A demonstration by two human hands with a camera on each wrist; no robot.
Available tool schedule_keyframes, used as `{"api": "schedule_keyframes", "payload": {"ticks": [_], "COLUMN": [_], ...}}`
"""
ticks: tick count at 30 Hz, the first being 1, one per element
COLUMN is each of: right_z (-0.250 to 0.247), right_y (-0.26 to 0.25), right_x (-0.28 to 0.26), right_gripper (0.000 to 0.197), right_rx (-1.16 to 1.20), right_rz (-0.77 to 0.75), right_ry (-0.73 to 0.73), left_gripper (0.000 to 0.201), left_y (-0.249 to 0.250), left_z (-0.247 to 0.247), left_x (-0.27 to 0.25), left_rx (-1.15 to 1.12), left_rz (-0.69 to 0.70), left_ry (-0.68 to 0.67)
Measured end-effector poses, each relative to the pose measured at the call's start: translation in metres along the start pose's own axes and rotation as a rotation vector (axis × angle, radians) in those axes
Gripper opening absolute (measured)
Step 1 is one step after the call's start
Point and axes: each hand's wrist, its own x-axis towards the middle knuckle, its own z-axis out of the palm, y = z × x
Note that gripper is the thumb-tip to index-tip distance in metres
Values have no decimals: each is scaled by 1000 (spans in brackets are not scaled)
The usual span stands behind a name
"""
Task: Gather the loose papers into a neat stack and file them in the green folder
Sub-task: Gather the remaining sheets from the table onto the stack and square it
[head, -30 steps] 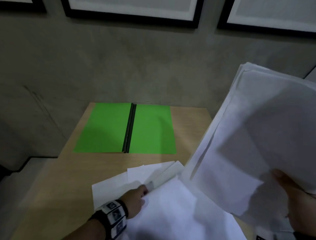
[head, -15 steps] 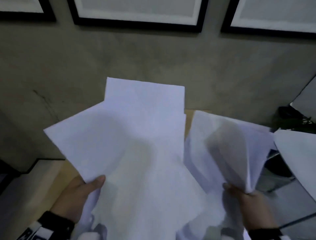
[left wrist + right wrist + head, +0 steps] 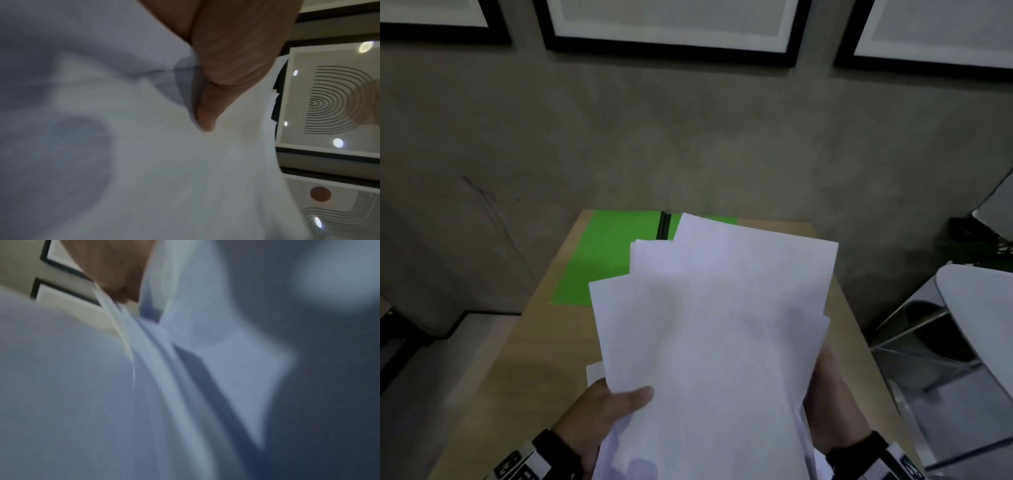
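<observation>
A bundle of white papers point(image 3: 709, 329) is held up above the wooden table point(image 3: 517, 370), its sheets uneven at the top edges. My left hand point(image 3: 616, 404) grips the bundle's lower left, thumb pressed on the front sheet. My right hand point(image 3: 828, 404) grips the right edge, mostly behind the sheets. The green folder point(image 3: 606, 260) lies open flat at the table's far end, its black spine point(image 3: 663, 224) partly hidden by the papers. In the left wrist view a thumb point(image 3: 207, 113) presses on the papers point(image 3: 144, 162). The right wrist view shows blurred paper edges point(image 3: 164, 369).
A corner of another white sheet point(image 3: 594, 371) peeks out on the table below the bundle. A concrete wall with black-framed pictures point(image 3: 671, 31) rises behind the table. A white chair with metal legs point(image 3: 969, 325) stands to the right.
The two separate handfuls of paper have come together into one bundle held by both hands. The bundle sits lower, so the green folder shows again.
</observation>
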Motion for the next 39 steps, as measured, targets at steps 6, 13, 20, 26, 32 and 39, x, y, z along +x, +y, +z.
{"api": "schedule_keyframes", "payload": {"ticks": [6,13,20,26,32,39], "right_z": [6,20,23,25,39,56], "right_y": [-16,-25,-25,-21,-37,-62], "right_x": [-2,-4,-10,-8,-7,-4], "right_gripper": [44,23,21,32,67,66], "right_rx": [-233,-275,-292,-194,42,12], "right_rz": [-98,-256,-264,-352,-441,-473], "right_ry": [-217,33,-64,-88,79,211], "left_gripper": [32,34,77,38,82,93], "left_y": [4,7,28,35,44,64], "left_z": [3,7,12,22,29,44], "left_x": [-3,11,14,14,13,4], "left_rx": [109,265,199,196,86,26], "left_rz": [242,332,416,496,570,727], "left_ry": [151,117,118,-1,64,183]}}
